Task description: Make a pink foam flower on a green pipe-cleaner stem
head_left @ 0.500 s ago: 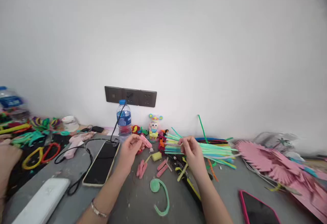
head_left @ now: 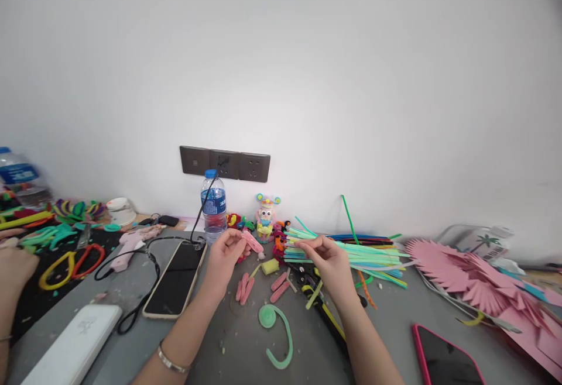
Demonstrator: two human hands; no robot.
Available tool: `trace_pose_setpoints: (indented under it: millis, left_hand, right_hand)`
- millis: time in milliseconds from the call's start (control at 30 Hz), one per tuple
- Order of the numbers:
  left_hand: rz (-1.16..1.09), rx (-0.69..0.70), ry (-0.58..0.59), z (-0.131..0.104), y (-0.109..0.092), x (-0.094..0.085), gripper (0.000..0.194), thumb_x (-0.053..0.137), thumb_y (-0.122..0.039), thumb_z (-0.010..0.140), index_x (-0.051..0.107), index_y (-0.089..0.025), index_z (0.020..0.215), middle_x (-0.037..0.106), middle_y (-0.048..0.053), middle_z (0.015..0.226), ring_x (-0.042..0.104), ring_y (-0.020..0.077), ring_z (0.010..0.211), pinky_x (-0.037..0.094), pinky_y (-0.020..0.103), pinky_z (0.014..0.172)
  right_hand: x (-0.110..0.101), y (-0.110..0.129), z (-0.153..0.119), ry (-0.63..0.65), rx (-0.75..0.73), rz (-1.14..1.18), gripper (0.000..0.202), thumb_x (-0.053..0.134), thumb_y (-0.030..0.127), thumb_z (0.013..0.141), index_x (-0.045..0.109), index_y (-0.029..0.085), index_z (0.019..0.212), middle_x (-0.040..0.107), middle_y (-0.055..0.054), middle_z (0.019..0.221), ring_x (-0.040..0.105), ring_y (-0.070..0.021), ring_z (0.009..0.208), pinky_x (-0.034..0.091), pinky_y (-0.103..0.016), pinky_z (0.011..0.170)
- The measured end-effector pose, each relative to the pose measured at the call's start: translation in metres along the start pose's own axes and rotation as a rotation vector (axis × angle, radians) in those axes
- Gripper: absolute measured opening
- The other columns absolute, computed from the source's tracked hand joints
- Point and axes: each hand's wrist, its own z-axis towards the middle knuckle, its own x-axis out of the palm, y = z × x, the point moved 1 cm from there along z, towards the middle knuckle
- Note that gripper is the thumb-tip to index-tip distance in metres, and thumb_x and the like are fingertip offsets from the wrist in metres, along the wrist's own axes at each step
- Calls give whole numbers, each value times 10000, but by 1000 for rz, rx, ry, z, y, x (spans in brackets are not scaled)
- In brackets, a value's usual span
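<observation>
On my feed, L hand (head_left: 226, 256) pinches the pink piece (head_left: 253, 242), front-left of the figurine (head_left: 265, 215); R hand (head_left: 331, 263) has thumb & fingers together, front-right of it, can't tell if on anything. Main risk IMO: a light fingertip grip lets the piece slip or twist out of shape. Also, L knuckles sit near the bottle (head_left: 216, 205) left of the figurine, so a careless swing might tip it. Vs. prev frame: R fingertips are a bit closer to L; L approx. same spot.
</observation>
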Motion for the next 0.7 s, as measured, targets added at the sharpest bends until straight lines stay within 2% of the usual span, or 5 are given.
trace_pose_setpoints:
  millis: [133, 267, 400, 533, 700]
  left_hand:
    - [-5, -3, -1, 0, 0, -1, 246, 699, -394, 731, 591, -175, 762, 668, 17, 691, 601, 136, 639, 480, 228, 614]
    - [-13, -14, -12, 0, 1, -1, 266, 716, -403, 713, 588, -174, 759, 660, 14, 691, 599, 134, 634, 482, 227, 606]
    - [-34, -8, -2, -1, 2, 0, 254, 718, -396, 712, 601, -176, 762, 647, 8, 698, 600, 135, 650, 492, 232, 624]
    - [-51, 4, 20, -1, 5, 0, 240, 710, -386, 728, 607, -172, 764, 639, 11, 697, 593, 134, 650, 490, 234, 628]
    - [-53, -12, 19, 1, 7, -2, 247, 717, -387, 726, 599, -174, 770, 648, 15, 720, 594, 132, 670, 496, 233, 645]
  right_hand:
    - [2, -1, -2, 59, 46, 1, 404, 755, 532, 665, 512, 217, 599, 734, -91, 714, 708, -302, 819, 525, -361, 691]
    - [5, -2, -2, 46, 65, -2, 448, 760, 571, 632, 472, 230, 594, 693, -65, 604, 706, -294, 721, 505, -337, 608]
    - [7, -3, -3, 38, 67, -21, 477, 765, 571, 622, 432, 236, 561, 681, -66, 581, 704, -296, 717, 490, -312, 556]
    - [5, -6, -2, 14, 64, -73, 451, 753, 573, 635, 474, 228, 556, 650, -47, 519, 678, -263, 614, 481, -313, 542]
    - [2, -6, -1, -20, 54, -144, 419, 736, 595, 625, 612, 198, 579, 630, -41, 502, 645, -245, 575, 484, -331, 586]
